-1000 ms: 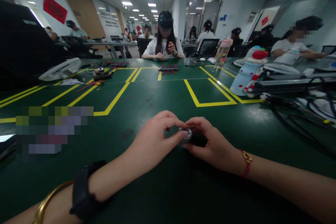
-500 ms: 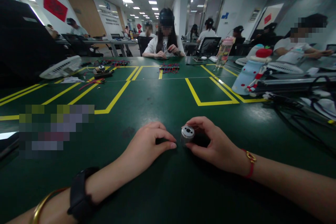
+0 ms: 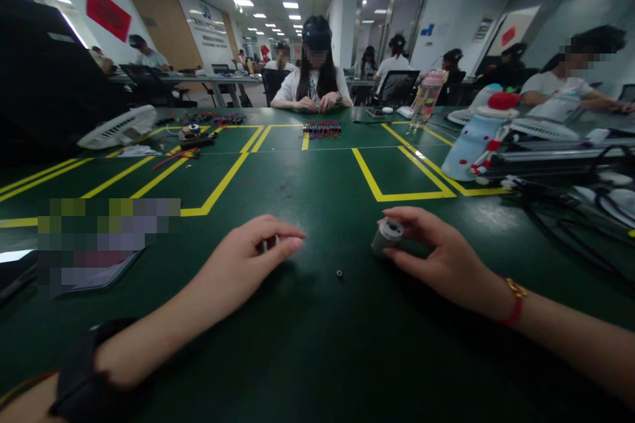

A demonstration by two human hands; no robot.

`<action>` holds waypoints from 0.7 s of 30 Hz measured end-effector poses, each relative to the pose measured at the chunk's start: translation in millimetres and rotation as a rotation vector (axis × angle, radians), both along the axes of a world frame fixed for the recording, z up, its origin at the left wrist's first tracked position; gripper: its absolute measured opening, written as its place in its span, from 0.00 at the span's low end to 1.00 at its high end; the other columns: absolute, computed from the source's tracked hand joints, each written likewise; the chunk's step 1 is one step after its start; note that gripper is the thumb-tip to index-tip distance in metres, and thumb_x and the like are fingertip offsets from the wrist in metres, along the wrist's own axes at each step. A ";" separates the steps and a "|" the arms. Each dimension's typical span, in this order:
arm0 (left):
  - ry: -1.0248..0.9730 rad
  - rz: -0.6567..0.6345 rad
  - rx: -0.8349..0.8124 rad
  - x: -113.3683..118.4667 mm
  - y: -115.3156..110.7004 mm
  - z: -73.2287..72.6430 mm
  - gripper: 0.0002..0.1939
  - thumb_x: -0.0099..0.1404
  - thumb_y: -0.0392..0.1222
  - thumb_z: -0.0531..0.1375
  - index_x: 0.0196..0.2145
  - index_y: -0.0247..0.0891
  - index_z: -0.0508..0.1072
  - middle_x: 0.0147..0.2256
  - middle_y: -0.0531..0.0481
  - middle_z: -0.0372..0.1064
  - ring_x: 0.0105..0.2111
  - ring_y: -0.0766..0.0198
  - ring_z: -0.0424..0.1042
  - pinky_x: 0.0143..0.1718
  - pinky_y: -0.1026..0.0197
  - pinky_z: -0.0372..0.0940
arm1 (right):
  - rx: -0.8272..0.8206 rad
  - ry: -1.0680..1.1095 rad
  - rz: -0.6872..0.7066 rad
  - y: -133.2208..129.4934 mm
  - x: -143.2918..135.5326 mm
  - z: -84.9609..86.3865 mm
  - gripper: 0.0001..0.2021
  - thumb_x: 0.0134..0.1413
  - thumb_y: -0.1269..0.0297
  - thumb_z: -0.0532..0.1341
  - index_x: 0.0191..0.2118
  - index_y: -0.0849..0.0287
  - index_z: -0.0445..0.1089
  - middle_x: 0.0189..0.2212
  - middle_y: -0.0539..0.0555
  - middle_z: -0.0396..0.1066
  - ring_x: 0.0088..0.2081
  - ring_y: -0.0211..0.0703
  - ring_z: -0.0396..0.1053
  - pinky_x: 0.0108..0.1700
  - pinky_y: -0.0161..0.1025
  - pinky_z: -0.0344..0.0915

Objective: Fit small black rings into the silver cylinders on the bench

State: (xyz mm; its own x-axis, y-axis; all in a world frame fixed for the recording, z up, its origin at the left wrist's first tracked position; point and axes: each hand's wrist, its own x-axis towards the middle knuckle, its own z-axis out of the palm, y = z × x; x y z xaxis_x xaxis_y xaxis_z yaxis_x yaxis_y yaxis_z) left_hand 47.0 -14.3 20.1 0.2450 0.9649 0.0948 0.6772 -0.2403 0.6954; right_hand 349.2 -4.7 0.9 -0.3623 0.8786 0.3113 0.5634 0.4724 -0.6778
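Note:
My right hand (image 3: 436, 251) is closed around a small silver cylindrical motor (image 3: 380, 244), thumb and fingers on its sides. The motor leans a little; its round end with dark holes faces up and toward me. To the left, my left hand (image 3: 255, 251) hovers low over the table with thumb and fingertips pinched together. Whether anything is between them is hidden. On the table between the two hands lies a tiny dark metal ring-like part (image 3: 339, 273), touched by neither hand.
The green table (image 3: 307, 357) carries yellow tape lines. At left lie a blurred-out flat item (image 3: 104, 251) and wired parts (image 3: 193, 135). A wire bundle (image 3: 321, 129) sits before a person (image 3: 313, 79) opposite. At right stand a blue bottle (image 3: 466, 145) and black cables (image 3: 560, 218).
My right hand has moved right and slightly away from me with the motor, tilting it. My left hand has drawn back left. The tiny metal part now shows on the table between them.

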 end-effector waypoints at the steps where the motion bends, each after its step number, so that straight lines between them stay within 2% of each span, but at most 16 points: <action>1: 0.005 0.070 -0.022 -14.1 0.0 2.7 0.15 0.65 0.54 0.56 0.40 0.45 0.76 0.39 0.53 0.72 0.39 0.60 0.70 0.39 0.61 0.60 | 0.009 -0.033 -0.075 4.5 13.1 2.5 0.25 0.51 0.58 0.63 0.55 0.54 0.62 0.48 0.55 0.69 0.44 0.40 0.71 0.49 0.40 0.70; 5: -0.007 0.403 -0.092 -64.2 -1.9 1.7 0.19 0.64 0.58 0.54 0.43 0.44 0.74 0.31 0.55 0.69 0.36 0.60 0.68 0.38 0.62 0.58 | 0.072 -0.193 -0.430 27.6 73.9 4.2 0.27 0.48 0.52 0.64 0.53 0.57 0.66 0.45 0.57 0.71 0.37 0.44 0.73 0.40 0.43 0.71; 8: -0.141 0.434 -0.108 -77.3 -5.0 -5.5 0.20 0.64 0.57 0.54 0.44 0.40 0.73 0.30 0.56 0.64 0.33 0.63 0.65 0.36 0.64 0.58 | 0.114 -0.232 -0.601 42.8 107.7 0.7 0.28 0.45 0.50 0.64 0.52 0.56 0.67 0.44 0.57 0.72 0.34 0.44 0.72 0.38 0.43 0.70; 10: -0.206 0.425 -0.128 -75.6 -6.8 -8.8 0.20 0.64 0.57 0.55 0.44 0.39 0.72 0.30 0.55 0.63 0.33 0.64 0.63 0.35 0.65 0.58 | 0.124 -0.237 -0.641 48.7 118.3 -0.4 0.28 0.44 0.51 0.65 0.52 0.56 0.68 0.43 0.58 0.72 0.35 0.45 0.72 0.38 0.44 0.69; 13: -0.179 0.443 -0.143 -68.9 -8.8 -8.9 0.20 0.63 0.58 0.56 0.42 0.40 0.72 0.29 0.55 0.63 0.33 0.62 0.63 0.36 0.64 0.57 | 0.138 -0.226 -0.647 51.8 121.1 -0.8 0.28 0.44 0.51 0.65 0.51 0.58 0.68 0.42 0.59 0.72 0.35 0.46 0.72 0.37 0.45 0.69; 19: -0.131 0.460 -0.152 -58.6 -14.4 1.7 0.19 0.64 0.56 0.55 0.41 0.40 0.73 0.27 0.56 0.62 0.33 0.61 0.64 0.35 0.64 0.55 | 0.065 -0.215 -0.624 55.4 124.9 -7.8 0.28 0.46 0.51 0.63 0.52 0.57 0.66 0.43 0.58 0.72 0.36 0.45 0.72 0.39 0.46 0.69; 21: -0.106 0.461 -0.172 -54.7 -15.9 5.8 0.18 0.64 0.55 0.55 0.42 0.39 0.73 0.28 0.56 0.62 0.34 0.61 0.64 0.35 0.64 0.55 | 0.151 -0.263 -0.630 55.2 124.0 -8.6 0.29 0.46 0.50 0.63 0.53 0.59 0.64 0.46 0.61 0.70 0.42 0.50 0.71 0.44 0.49 0.68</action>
State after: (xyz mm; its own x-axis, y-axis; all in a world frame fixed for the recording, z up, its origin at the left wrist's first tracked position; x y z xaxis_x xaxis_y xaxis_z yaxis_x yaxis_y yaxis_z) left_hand -7.8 -30.2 25.8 -0.2123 0.9744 -0.0736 0.6095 0.1909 0.7695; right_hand 473.2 50.5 -7.6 0.1219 0.9000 0.4185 0.8975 0.0802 -0.4337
